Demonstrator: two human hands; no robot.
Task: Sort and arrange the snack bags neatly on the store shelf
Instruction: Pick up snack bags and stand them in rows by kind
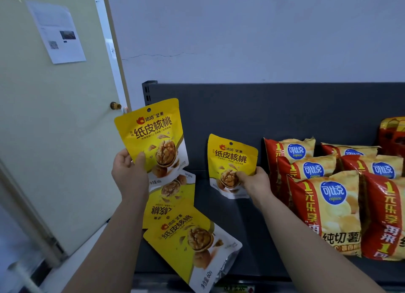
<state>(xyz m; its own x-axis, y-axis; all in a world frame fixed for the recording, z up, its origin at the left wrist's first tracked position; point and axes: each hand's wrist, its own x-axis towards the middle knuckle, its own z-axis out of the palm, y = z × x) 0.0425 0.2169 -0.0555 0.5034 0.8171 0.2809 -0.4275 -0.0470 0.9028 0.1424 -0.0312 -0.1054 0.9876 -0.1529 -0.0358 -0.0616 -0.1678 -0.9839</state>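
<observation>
My left hand [129, 172] grips a yellow walnut bag [153, 137] by its lower left corner, holding it upright above the shelf's left end. My right hand [254, 181] pinches the bottom of a second yellow walnut bag [232, 159], which stands upright against the dark back panel [285, 108]. Two more yellow walnut bags lie flat on the dark grey shelf [247, 222]: one upside down [173, 198], one tilted at the front edge [192, 244].
Red and yellow potato chip bags [328, 205] stand in rows on the shelf's right half. A red package [392, 137] sits at the far right back. A pale door [54, 139] with a knob [115, 105] is to the left of the shelf.
</observation>
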